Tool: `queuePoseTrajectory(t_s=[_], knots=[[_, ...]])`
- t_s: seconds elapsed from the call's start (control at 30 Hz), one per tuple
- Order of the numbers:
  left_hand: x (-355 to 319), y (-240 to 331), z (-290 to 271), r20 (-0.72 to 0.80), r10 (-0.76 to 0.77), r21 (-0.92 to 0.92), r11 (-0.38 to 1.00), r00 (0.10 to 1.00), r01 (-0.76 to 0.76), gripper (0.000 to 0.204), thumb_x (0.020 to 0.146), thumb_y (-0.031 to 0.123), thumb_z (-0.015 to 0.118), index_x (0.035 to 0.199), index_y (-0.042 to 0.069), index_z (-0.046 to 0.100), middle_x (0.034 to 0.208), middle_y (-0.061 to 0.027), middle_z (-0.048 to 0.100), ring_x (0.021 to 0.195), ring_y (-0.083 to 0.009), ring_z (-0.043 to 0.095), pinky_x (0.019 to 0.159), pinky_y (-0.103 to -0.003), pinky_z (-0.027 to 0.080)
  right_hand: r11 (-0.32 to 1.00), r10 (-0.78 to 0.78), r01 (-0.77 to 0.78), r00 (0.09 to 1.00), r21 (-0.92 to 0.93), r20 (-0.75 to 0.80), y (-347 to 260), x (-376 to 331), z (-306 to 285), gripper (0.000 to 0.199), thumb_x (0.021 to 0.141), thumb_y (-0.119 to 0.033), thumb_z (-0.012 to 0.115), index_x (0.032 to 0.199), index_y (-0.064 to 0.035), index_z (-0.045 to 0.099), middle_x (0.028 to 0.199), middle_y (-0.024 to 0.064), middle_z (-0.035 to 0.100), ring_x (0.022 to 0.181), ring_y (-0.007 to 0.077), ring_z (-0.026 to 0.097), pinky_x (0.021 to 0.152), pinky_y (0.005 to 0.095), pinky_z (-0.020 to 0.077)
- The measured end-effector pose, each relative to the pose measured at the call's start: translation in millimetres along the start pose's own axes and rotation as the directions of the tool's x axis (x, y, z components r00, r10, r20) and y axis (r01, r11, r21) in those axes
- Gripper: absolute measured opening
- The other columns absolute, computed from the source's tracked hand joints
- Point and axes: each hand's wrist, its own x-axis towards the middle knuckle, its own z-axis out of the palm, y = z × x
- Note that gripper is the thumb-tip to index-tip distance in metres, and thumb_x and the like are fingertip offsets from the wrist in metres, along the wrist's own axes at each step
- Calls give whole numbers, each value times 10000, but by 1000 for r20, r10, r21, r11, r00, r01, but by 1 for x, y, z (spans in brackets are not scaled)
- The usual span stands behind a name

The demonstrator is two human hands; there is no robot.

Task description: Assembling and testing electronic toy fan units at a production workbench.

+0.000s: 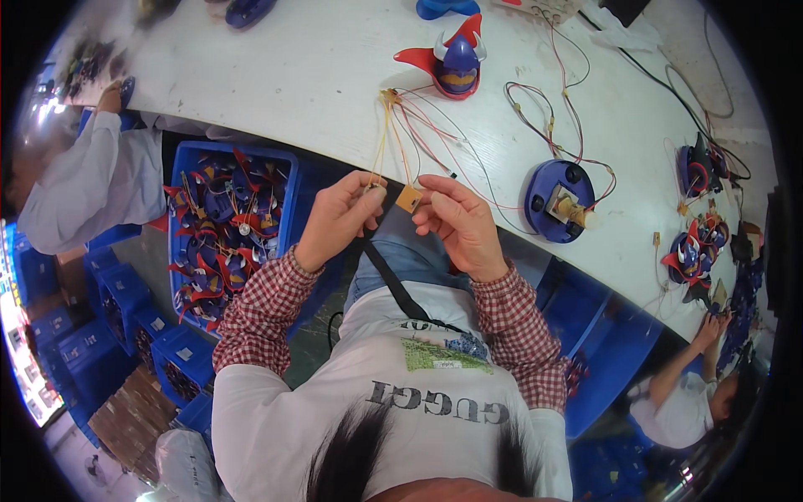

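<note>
A flat, square, tan circuit board (pixel 408 200), at the centre of the frame, is pinched at its edge by the right hand (pixel 462 222); the left hand (pixel 345 211), apart from it, closes its fingertips on thin yellow wires (pixel 382 149). Above, on the smooth white desk (pixel 293 75), lies a glossy purple horned toy (pixel 459 64); right of centre, a round purple base (pixel 555 204). Dark lettering marks the white shirt (pixel 335 381), lower centre.
</note>
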Motion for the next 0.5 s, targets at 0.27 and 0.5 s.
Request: queuePoseTrajectory(t_s=[0.27, 0.5], knots=[[0, 3, 21, 105, 38, -69, 997, 994, -31, 164, 913, 126, 560, 1038, 23, 589, 726, -21, 597, 575, -52, 537, 473, -162, 391, 953, -185, 177, 983, -245, -10, 11, -2, 7, 247, 860, -1, 628, 1095, 30, 558, 926, 123, 638, 702, 139, 606, 633, 222, 521], [6, -9, 8, 157, 244, 272, 921, 957, -280, 205, 876, 101, 601, 1059, 9, 590, 746, -42, 611, 573, -103, 560, 486, -204, 417, 934, -237, 232, 971, -271, 14, 8, -5, 0, 220, 851, -7, 651, 1054, 24, 573, 895, 108, 642, 669, 128, 592, 616, 222, 516]])
